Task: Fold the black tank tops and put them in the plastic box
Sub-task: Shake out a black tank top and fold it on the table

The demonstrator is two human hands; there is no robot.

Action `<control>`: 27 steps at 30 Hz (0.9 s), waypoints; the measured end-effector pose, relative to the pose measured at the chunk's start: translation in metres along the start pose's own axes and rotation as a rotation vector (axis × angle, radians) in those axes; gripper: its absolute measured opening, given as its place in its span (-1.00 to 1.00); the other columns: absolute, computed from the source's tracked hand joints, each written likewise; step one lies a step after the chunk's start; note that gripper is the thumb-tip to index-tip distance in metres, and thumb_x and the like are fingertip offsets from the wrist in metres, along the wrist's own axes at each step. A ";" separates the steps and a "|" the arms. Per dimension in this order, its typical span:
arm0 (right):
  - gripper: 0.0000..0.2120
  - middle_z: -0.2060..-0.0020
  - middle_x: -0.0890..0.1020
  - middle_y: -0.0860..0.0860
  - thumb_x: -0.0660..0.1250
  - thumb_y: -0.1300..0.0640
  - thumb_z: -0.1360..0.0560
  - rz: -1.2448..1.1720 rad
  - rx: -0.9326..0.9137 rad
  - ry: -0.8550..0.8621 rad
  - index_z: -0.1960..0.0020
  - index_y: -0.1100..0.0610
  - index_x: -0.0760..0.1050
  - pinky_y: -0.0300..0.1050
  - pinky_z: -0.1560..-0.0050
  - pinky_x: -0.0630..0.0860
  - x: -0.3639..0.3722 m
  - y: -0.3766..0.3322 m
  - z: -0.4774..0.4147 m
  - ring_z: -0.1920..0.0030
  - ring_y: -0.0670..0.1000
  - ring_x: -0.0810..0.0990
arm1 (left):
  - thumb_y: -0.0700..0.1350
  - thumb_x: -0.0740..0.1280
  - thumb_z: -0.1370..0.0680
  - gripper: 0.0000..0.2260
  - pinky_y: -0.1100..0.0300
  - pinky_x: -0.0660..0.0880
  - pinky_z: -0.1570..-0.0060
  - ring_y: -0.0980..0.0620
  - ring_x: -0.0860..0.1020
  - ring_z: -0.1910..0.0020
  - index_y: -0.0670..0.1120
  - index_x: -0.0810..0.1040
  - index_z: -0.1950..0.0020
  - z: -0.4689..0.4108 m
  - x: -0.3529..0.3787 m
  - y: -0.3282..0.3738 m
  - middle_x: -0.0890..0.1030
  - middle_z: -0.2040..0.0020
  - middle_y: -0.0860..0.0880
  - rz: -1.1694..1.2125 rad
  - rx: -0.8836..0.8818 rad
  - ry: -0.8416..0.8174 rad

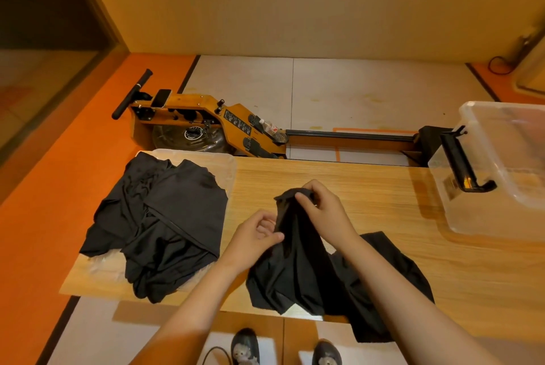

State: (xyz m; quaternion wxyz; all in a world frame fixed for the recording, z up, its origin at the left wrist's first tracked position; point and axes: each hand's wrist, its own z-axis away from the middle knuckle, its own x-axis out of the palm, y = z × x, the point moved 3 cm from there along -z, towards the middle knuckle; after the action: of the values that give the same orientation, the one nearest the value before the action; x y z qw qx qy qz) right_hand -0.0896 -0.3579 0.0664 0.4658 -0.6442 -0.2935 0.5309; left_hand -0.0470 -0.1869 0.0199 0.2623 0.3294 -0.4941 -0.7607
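L hand, R hand pinch top, pile L, box R, rower

Right edge cuts plastic box; tray mostly hidden under tank-top pile.

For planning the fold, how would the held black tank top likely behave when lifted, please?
Probably floppy: the black fabric tank top droops in folds below the left hand and right hand. Likely light: pinches alone lift it.
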 end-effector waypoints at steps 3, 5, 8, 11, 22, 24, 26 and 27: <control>-0.96 0.18 0.55 -0.08 0.26 0.12 -0.58 -0.017 0.013 0.045 0.03 0.08 0.46 0.02 0.05 0.50 -0.004 0.000 -0.005 0.12 -0.07 0.54 | -0.18 0.41 -0.52 -0.84 0.28 0.40 0.00 0.11 0.50 0.01 -0.02 0.52 -0.06 0.008 0.009 -0.045 0.53 0.02 0.07 -0.103 -0.076 0.006; -0.96 0.18 0.55 -0.05 0.26 0.15 -0.59 -0.050 0.031 0.066 0.03 0.10 0.47 -0.02 0.05 0.49 -0.007 0.001 -0.005 0.11 -0.04 0.53 | -0.18 0.39 -0.53 -0.85 0.24 0.42 -0.09 0.09 0.49 -0.10 0.04 0.52 -0.02 0.009 0.011 -0.066 0.54 -0.05 0.08 -0.187 -0.095 0.076; -0.89 0.22 0.52 -0.03 0.25 0.16 -0.59 -0.083 0.040 0.094 0.12 0.09 0.46 -0.17 0.11 0.42 -0.016 0.003 -0.003 0.15 -0.04 0.50 | -0.13 0.41 -0.52 -0.78 0.20 0.38 -0.19 0.11 0.41 -0.17 0.09 0.48 -0.09 0.006 0.008 -0.079 0.49 -0.12 0.12 -0.408 -0.074 0.147; -0.84 0.23 0.52 -0.06 0.24 0.18 -0.59 -0.096 0.054 0.130 0.17 0.10 0.46 -0.33 0.14 0.40 -0.027 0.007 0.000 0.19 -0.17 0.48 | -0.12 0.43 -0.50 -0.70 0.21 0.37 -0.12 0.12 0.38 -0.14 0.04 0.43 -0.18 0.002 0.003 -0.082 0.45 -0.11 0.09 -0.463 -0.088 0.202; -0.85 0.23 0.54 0.01 0.23 0.20 -0.60 -0.046 0.125 0.267 0.13 0.17 0.48 -0.35 0.19 0.39 -0.070 0.031 0.005 0.23 -0.22 0.48 | -0.20 0.41 -0.52 -0.82 0.30 0.28 0.32 0.08 0.38 0.30 -0.06 0.44 0.21 -0.020 -0.013 -0.070 0.39 0.31 0.02 -0.296 -0.179 0.148; -0.85 0.21 0.56 0.04 0.22 0.18 -0.61 -0.043 0.131 0.290 0.10 0.19 0.50 -0.28 0.17 0.42 -0.079 0.030 0.004 0.19 -0.14 0.51 | -0.17 0.40 -0.53 -0.81 0.35 0.24 0.37 0.11 0.35 0.34 -0.08 0.46 0.25 -0.023 -0.024 -0.053 0.38 0.33 0.01 -0.293 -0.138 0.140; -0.84 0.17 0.59 0.05 0.21 0.16 -0.61 -0.045 0.124 0.308 0.04 0.20 0.53 -0.23 0.13 0.46 -0.087 0.024 -0.001 0.12 -0.07 0.55 | -0.15 0.39 -0.54 -0.85 0.36 0.28 0.37 0.12 0.36 0.35 -0.15 0.52 0.20 -0.029 -0.036 -0.023 0.40 0.34 0.02 -0.287 -0.063 0.150; -0.83 0.15 0.59 0.05 0.21 0.15 -0.62 -0.040 0.116 0.321 0.02 0.20 0.54 -0.21 0.11 0.48 -0.090 0.019 -0.004 0.10 -0.06 0.56 | -0.16 0.39 -0.54 -0.87 0.37 0.31 0.35 0.12 0.38 0.35 -0.18 0.54 0.16 -0.032 -0.042 -0.005 0.42 0.35 0.03 -0.277 -0.032 0.151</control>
State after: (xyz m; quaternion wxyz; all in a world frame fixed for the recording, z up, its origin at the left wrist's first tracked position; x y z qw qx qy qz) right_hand -0.1118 -0.4457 0.0860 0.5536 -0.6867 -0.1973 0.4278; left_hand 0.0042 -0.1725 0.0158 0.1967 0.4465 -0.4104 -0.7704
